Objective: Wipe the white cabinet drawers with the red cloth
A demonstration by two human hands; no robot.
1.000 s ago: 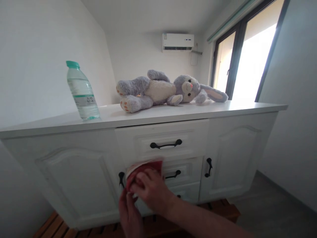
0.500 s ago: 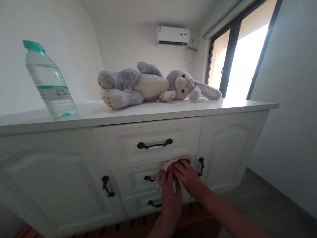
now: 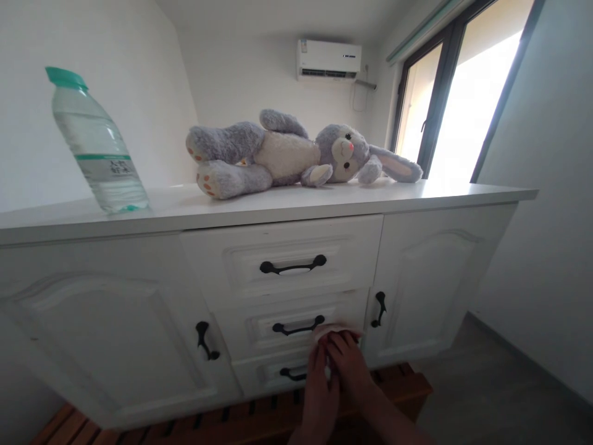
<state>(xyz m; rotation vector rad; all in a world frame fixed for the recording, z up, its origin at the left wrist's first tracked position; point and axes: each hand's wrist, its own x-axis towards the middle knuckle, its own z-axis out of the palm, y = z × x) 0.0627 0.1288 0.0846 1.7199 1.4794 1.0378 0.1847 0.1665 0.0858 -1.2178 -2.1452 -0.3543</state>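
A pink cloth is pressed against the white cabinet's drawer fronts, near the right edge between the middle and lower drawers. My left hand and my right hand are side by side on it, fingers bent over the fabric. The black handle of the middle drawer lies just up and left of the cloth. The lower drawer's handle is partly hidden behind my left hand. Above, the top drawer is closed.
On the white cabinet top lie a grey plush rabbit and, at the left, a water bottle with a green cap. Black door handles flank the drawers. A slatted wooden bench shows below.
Both my hands and the cloth have moved down, uncovering the right part of the middle drawer's handle. The view has shifted slightly.
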